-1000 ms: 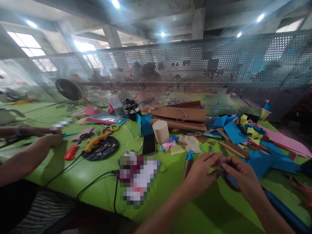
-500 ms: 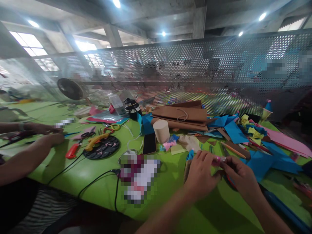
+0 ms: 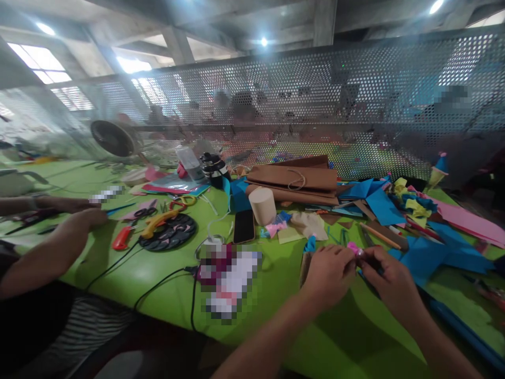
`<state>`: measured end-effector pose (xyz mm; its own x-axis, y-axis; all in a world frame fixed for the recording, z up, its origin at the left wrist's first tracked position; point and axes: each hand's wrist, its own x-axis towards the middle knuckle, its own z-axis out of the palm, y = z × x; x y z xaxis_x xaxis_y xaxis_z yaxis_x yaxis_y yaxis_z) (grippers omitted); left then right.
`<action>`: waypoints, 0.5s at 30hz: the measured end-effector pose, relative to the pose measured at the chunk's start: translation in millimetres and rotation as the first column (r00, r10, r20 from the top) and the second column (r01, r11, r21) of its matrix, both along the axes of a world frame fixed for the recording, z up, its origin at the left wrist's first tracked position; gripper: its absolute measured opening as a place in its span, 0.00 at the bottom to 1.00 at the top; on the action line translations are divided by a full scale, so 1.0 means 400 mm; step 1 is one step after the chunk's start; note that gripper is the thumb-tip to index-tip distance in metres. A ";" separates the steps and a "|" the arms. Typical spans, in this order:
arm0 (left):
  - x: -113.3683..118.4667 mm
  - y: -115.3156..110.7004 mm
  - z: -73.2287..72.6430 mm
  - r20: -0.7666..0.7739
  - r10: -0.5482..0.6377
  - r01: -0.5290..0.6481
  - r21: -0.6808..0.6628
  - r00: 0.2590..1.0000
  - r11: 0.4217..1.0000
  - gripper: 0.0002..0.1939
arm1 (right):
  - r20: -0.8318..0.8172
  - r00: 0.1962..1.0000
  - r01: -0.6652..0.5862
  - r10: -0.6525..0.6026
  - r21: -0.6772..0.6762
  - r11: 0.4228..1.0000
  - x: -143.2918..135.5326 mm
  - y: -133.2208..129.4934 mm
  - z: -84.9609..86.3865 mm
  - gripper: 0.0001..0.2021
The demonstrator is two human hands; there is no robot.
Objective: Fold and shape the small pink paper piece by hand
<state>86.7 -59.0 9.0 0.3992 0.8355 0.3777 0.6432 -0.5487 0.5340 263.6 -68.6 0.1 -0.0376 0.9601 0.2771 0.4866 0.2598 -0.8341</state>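
Note:
A small pink piece with a shiny part is pinched between my two hands over the right side of the green table. My left hand has its fingers closed on one side of it. From the other side, my right hand grips with thumb and fingertips; the fingers hide most of the piece. Just left of my left hand stands a brown piece with a blue top, partly covered by that hand. Blue paper lies beyond my right hand.
A black phone, a cream cylinder and folded brown sheets lie ahead. Leftward are a yellow glue gun on a dark round tray and a red-handled tool. Another person's arms reach in from the left.
The pink piece shows more above my fingers now, with my hands slightly shifted around it. The whole view has tilted a little.

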 end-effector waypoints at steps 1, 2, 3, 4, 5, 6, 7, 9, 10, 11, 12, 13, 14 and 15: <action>0.001 0.000 0.003 0.035 -0.005 0.005 -0.017 0.999 1.000 0.08 | 0.005 1.000 -0.004 0.004 0.000 1.000 0.000 -0.001 0.002 0.11; 0.001 -0.001 0.006 0.076 -0.009 0.011 -0.035 0.997 0.999 0.09 | 0.008 1.000 -0.006 0.006 0.001 1.000 0.000 -0.002 0.003 0.11; 0.001 -0.002 0.008 0.118 -0.014 0.020 -0.052 0.993 0.998 0.11 | 0.007 1.000 -0.008 0.008 -0.002 1.000 0.000 -0.003 0.005 0.11; 0.001 -0.002 0.010 0.160 -0.016 0.028 -0.069 0.987 0.997 0.12 | 0.002 1.000 -0.013 0.013 -0.011 1.000 0.000 -0.003 0.006 0.10; 0.000 -0.002 0.010 0.202 -0.011 0.029 -0.085 0.979 0.996 0.12 | -0.006 1.000 -0.014 0.014 -0.024 1.000 0.002 -0.002 0.007 0.10; -0.001 -0.001 0.009 0.244 0.004 0.021 -0.101 0.970 0.995 0.13 | -0.014 1.000 -0.012 0.012 -0.040 0.999 0.003 -0.001 0.008 0.10; -0.003 0.001 0.007 0.284 0.031 0.001 -0.114 0.958 0.993 0.13 | -0.022 1.000 -0.004 0.003 -0.052 0.999 0.006 0.000 0.009 0.10; -0.009 0.006 0.000 0.342 0.089 -0.046 -0.134 0.935 0.990 0.13 | -0.032 0.999 0.024 -0.026 -0.064 0.998 0.011 0.003 0.012 0.10; -0.012 0.009 -0.004 0.359 0.106 -0.060 -0.136 0.927 0.989 0.12 | -0.039 0.998 0.036 -0.039 -0.063 0.997 0.013 0.004 0.013 0.10; -0.014 0.011 -0.008 0.366 0.108 -0.064 -0.130 0.924 0.989 0.11 | -0.053 0.998 0.040 -0.043 -0.061 0.997 0.014 0.004 0.015 0.10; -0.015 0.012 -0.011 0.365 0.101 -0.062 -0.116 0.925 0.991 0.11 | -0.076 0.996 0.032 -0.037 -0.060 0.998 0.013 0.003 0.017 0.10; -0.015 0.012 -0.013 0.358 0.090 -0.058 -0.098 0.930 0.993 0.10 | -0.099 0.995 0.016 -0.022 -0.063 0.998 0.012 0.001 0.019 0.11; -0.015 0.012 -0.015 0.346 0.076 -0.053 -0.076 0.935 0.996 0.10 | -0.116 0.993 -0.003 -0.005 -0.067 0.998 0.010 -0.001 0.020 0.12; -0.014 0.010 -0.015 0.332 0.064 -0.049 -0.053 0.941 0.997 0.09 | -0.126 0.992 -0.019 0.010 -0.070 0.997 0.008 -0.004 0.020 0.13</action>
<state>81.2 -54.9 3.1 0.2086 0.8713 0.4442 0.4540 -0.4885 0.7451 266.7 -70.0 8.2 -0.0209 0.9770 0.2121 0.3738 0.2044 -0.9047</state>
